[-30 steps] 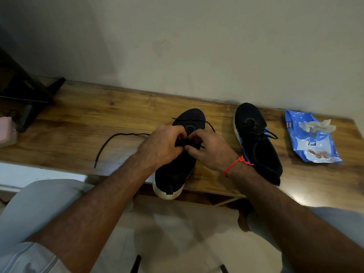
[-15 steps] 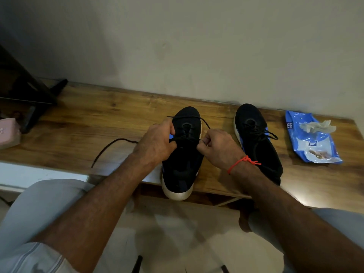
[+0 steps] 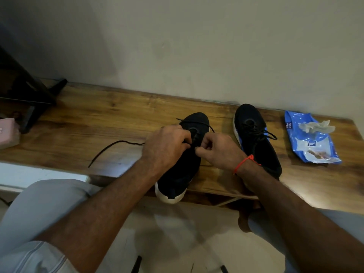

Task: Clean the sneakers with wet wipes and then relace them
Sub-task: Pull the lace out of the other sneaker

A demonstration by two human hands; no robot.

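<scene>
While the left hand (image 3: 166, 146) and right hand (image 3: 220, 152) fingers pinch the lace (image 3: 116, 143), the sneaker (image 3: 183, 164) lies at frame centre, heel overhanging the bench (image 3: 88, 125) edge.

The blue wet-wipes pack (image 3: 311, 142) reads "mee mee" on its far corner.

A long brown wooden counter (image 3: 82, 123) runs along the plain off-white wall (image 3: 197, 46) in front of me. At its far left stands a dark, angled black stand (image 3: 29, 99), with a small pale pink box (image 3: 7, 133) just beside it. Below, the light tiled floor (image 3: 177, 239) shows between my grey-trousered knees (image 3: 45, 205).
</scene>
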